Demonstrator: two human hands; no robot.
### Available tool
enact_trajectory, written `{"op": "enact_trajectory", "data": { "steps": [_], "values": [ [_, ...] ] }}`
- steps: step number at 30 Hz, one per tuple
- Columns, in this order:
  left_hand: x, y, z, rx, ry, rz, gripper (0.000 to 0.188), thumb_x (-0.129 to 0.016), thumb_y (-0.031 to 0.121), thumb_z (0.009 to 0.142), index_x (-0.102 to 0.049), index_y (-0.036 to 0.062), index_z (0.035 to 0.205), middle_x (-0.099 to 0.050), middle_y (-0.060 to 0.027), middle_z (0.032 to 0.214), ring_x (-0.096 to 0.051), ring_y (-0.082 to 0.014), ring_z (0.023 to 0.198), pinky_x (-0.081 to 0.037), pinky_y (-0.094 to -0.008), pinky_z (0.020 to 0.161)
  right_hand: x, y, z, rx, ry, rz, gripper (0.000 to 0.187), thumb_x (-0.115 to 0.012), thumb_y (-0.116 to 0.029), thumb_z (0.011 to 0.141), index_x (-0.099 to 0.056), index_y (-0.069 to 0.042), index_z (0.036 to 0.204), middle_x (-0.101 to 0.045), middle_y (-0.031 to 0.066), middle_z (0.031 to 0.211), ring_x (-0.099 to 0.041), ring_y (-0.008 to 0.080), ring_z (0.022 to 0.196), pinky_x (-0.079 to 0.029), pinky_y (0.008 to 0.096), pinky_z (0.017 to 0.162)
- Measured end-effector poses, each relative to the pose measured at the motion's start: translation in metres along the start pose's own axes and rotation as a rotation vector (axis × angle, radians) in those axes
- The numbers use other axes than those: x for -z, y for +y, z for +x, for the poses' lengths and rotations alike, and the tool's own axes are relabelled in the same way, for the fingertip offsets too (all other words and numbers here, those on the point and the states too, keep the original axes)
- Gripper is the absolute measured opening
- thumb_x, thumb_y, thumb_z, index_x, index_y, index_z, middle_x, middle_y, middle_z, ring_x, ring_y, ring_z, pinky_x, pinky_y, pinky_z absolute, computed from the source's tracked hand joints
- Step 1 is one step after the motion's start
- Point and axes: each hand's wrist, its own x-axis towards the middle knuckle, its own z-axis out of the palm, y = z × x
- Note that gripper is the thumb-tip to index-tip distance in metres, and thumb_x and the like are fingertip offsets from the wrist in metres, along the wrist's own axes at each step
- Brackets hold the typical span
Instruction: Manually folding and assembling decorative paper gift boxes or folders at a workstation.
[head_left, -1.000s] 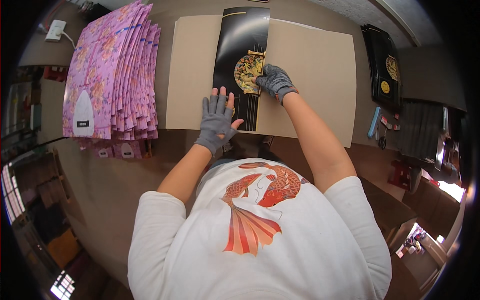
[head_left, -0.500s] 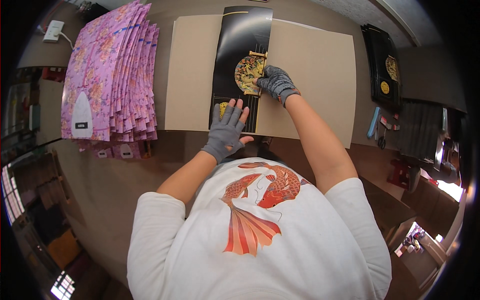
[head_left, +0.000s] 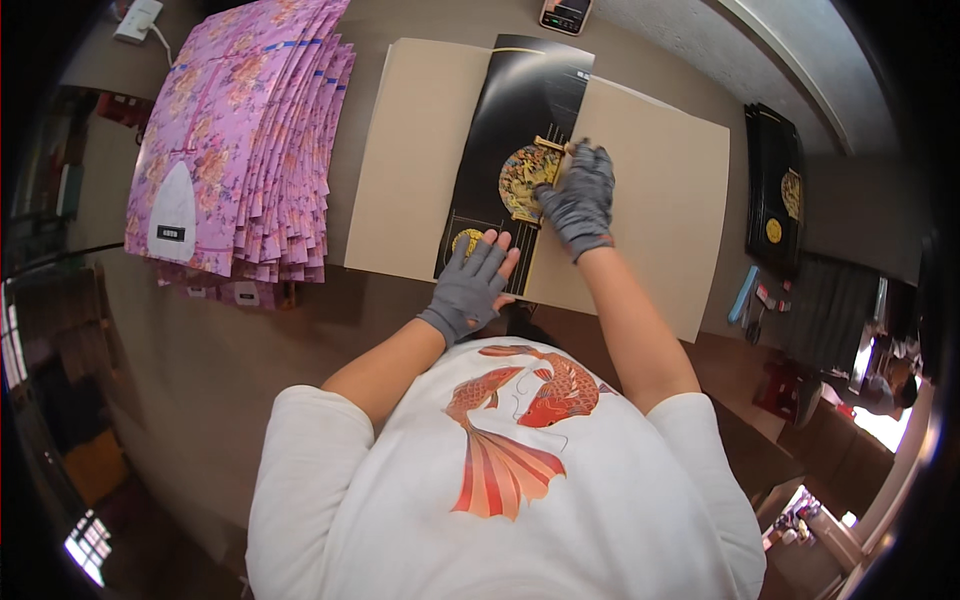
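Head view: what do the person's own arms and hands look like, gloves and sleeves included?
The left hand wears a plain grey fingerless glove. The right hand wears a streaked grey glove; whether that one is fingerless too is unclear. Short white sleeves leave both forearms uncovered.

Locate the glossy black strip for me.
In the head view, the glossy black strip lies top centre on the beige board, left hand at its near end, right hand at its right edge.
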Motion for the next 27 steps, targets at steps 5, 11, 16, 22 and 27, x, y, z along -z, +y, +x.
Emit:
{"op": "enact_trajectory", "data": {
  "steps": [5, 11, 16, 22, 27],
  "values": [
    [-0.009, -0.001, -0.005, 0.018, -0.068, 0.031, 0.066, -0.056, 0.054, 0.088, -0.051, 0.0103, 0.137, -0.045, -0.0184, 0.143, -0.039, -0.0389, 0.133, -0.019, -0.0601, 0.115, -0.048, -0.105, -0.018, 0.838, -0.058, -0.215, 0.061, -0.073, -0.038, 0.075, -0.057, -0.018, 0.13, -0.05, 0.0144, 0.137, -0.04, 0.0377, 0.135, -0.028, 0.06, 0.11],
    [0.019, 0.004, 0.001, 0.008, -0.045, -0.043, 0.072, -0.061, 0.048, 0.086, -0.046, 0.0072, 0.143, -0.04, -0.0168, 0.15, -0.034, -0.034, 0.141, -0.025, -0.0557, 0.114, -0.069, -0.11, 0.034, 1.09, -0.217, -0.273, 0.054, -0.06, -0.042, 0.086, -0.054, -0.022, 0.135, -0.049, 0.0107, 0.139, -0.038, 0.0387, 0.137, -0.025, 0.0653, 0.109],
    [0.017, 0.004, -0.001, 0.042, 0.016, -0.217, 0.076, -0.06, 0.055, 0.085, -0.048, 0.006, 0.141, -0.041, -0.0163, 0.151, -0.034, -0.0323, 0.143, -0.025, -0.0549, 0.115, -0.059, -0.101, 0.177, 0.704, 0.038, -0.461, 0.048, -0.052, -0.037, 0.092, -0.052, -0.021, 0.138, -0.049, 0.0109, 0.142, -0.042, 0.0438, 0.133, -0.03, 0.062, 0.108],
    [0.001, 0.002, -0.001, 0.062, 0.125, -0.134, 0.064, -0.057, 0.052, 0.09, -0.051, 0.0108, 0.138, -0.045, -0.012, 0.149, -0.037, -0.03, 0.141, -0.031, -0.0518, 0.112, -0.066, -0.094, 0.271, 0.542, -0.147, -0.171, 0.047, -0.05, -0.034, 0.097, -0.051, -0.011, 0.138, -0.063, 0.0152, 0.126, -0.061, 0.0335, 0.114, -0.046, 0.0427, 0.101],
    [0.009, 0.001, 0.008, 0.038, 0.12, -0.138, 0.06, -0.058, 0.047, 0.09, -0.053, 0.0084, 0.136, -0.043, -0.0145, 0.15, -0.037, -0.0308, 0.141, -0.032, -0.052, 0.111, -0.068, -0.086, 0.275, 0.523, 0.127, -0.088, 0.045, -0.054, -0.033, 0.095, -0.056, -0.008, 0.132, -0.068, 0.0146, 0.116, -0.064, 0.0336, 0.107, -0.049, 0.0432, 0.094]
  ]
}}
